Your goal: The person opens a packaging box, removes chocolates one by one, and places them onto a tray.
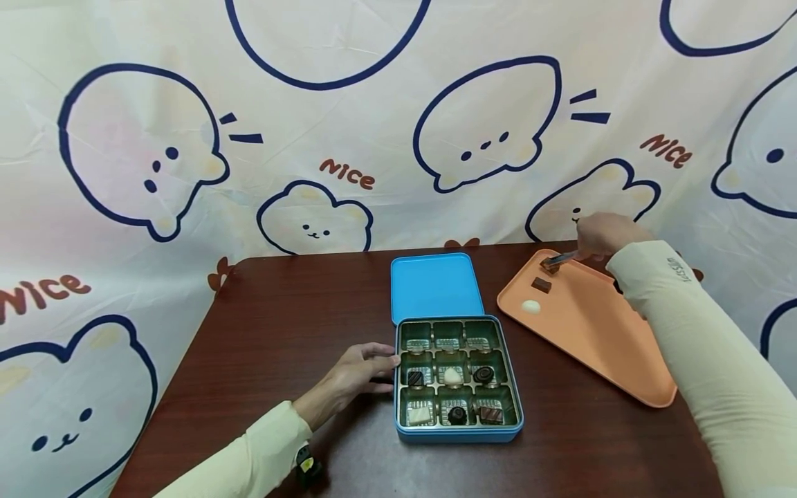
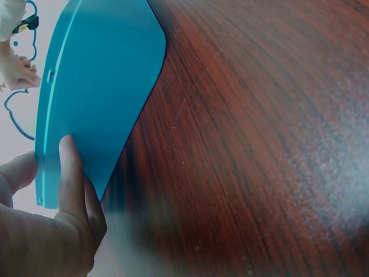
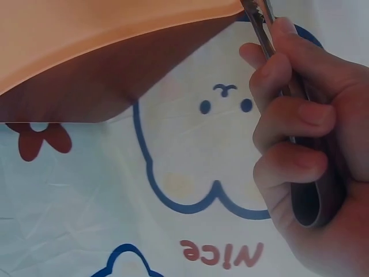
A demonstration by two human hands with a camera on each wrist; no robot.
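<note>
My left hand (image 1: 355,377) rests at the left side of a blue tin (image 1: 457,437). Its straight fingers lie against the outer wall (image 2: 109,75), fingertips right at the rim. Inside the tin, a gold divided insert holds several chocolates in its middle and front rows, among them a white one (image 1: 453,375) and a dark round one (image 1: 483,375). At the back right, my right hand (image 1: 604,234) grips metal tongs (image 3: 297,95), their tips at a brown chocolate (image 1: 549,265) on the far end of an orange tray (image 1: 598,325).
A brown square chocolate (image 1: 542,284) and a white oval one (image 1: 530,306) lie on the tray, near its left edge. The tin's blue lid (image 1: 436,287) lies behind the tin on the dark wood table (image 1: 299,304). A printed cloth (image 1: 386,131) hangs behind the table.
</note>
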